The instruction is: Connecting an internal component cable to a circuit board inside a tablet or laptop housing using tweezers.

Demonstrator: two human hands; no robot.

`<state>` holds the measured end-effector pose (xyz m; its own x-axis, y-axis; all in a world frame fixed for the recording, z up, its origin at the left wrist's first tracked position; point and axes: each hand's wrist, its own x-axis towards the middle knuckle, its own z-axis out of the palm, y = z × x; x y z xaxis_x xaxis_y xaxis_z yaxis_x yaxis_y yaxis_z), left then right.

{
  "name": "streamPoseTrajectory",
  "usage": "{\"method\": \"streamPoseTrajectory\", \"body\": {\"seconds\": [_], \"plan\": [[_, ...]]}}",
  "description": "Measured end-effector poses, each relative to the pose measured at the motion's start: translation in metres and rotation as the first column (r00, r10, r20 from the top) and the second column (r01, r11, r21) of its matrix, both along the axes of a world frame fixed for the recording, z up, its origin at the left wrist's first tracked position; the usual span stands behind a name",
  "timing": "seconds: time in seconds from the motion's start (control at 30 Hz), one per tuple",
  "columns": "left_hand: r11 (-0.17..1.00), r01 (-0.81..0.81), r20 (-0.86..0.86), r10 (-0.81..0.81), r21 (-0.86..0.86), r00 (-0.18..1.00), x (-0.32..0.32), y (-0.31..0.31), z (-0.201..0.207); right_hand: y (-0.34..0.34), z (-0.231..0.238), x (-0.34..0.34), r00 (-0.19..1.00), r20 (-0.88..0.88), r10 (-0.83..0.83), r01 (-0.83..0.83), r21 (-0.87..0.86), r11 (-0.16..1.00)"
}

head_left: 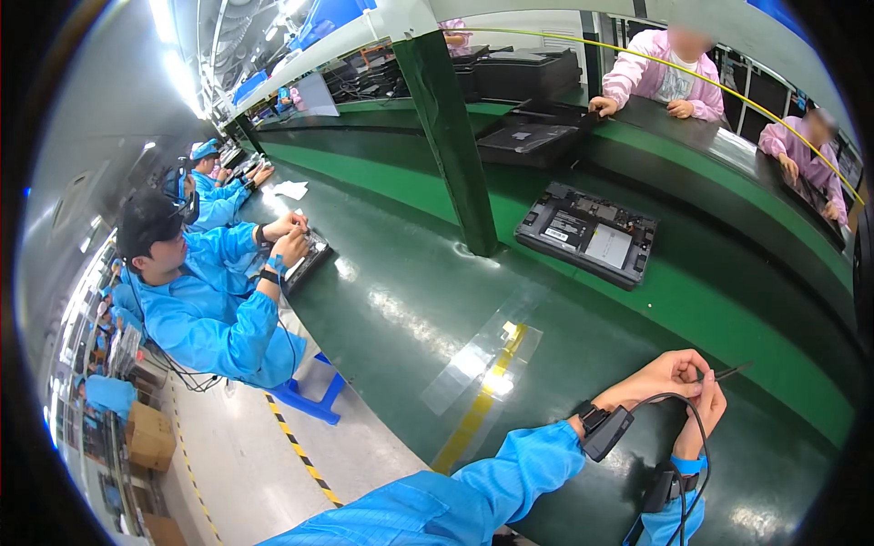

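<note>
My left hand (657,382) and my right hand (708,414) meet over the green bench at the lower right, fingers closed in a pinch. A thin, dark, pointed stick-like thing (732,371) sticks out to the right from between their fingertips; its exact kind is too small to tell. Both wrists wear black strapped devices, the left one (608,433) showing most plainly. From it a black cable (699,420) loops across my right hand and down past the wrist. Ahead of my hands, an opened laptop chassis (587,235) lies with its battery and circuit boards exposed.
Clear and yellow tape (482,391) runs across the bench (382,300). A green post (446,146) rises behind it. To the left, a co-worker in blue (209,300) handles a device. Across the line, people in pink (669,77) stand near dark laptop parts (528,136).
</note>
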<state>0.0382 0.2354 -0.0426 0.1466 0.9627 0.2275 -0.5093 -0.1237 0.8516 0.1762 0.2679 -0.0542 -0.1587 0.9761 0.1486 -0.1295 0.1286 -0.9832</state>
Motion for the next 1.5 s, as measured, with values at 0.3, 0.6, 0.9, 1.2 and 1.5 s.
{"method": "streamPoseTrajectory", "body": {"seconds": [0.3,0.6,0.9,1.2,1.5], "plan": [[1.000,-0.013,0.010,0.013,-0.013,1.000,0.003,0.004,-0.004,0.004,-0.008,0.006,1.000,-0.014,-0.010,0.009,-0.050,0.999],[0.995,-0.032,0.036,0.036,-0.099,0.999,0.004,0.009,-0.010,-0.002,0.000,0.002,0.984,-0.122,-0.127,0.106,-0.166,0.980],[0.984,-0.035,0.088,0.051,-0.177,0.995,0.004,0.007,-0.002,0.003,-0.004,0.012,0.997,-0.075,-0.035,0.024,-0.134,0.991],[0.994,-0.025,0.060,0.031,-0.110,0.998,0.007,0.010,-0.008,0.003,0.000,0.014,0.992,-0.106,-0.072,0.054,-0.165,0.985],[0.996,0.021,0.096,-0.012,-0.090,0.995,0.008,0.012,-0.007,0.012,-0.019,0.016,0.987,-0.054,-0.148,0.141,-0.116,0.983]]}}
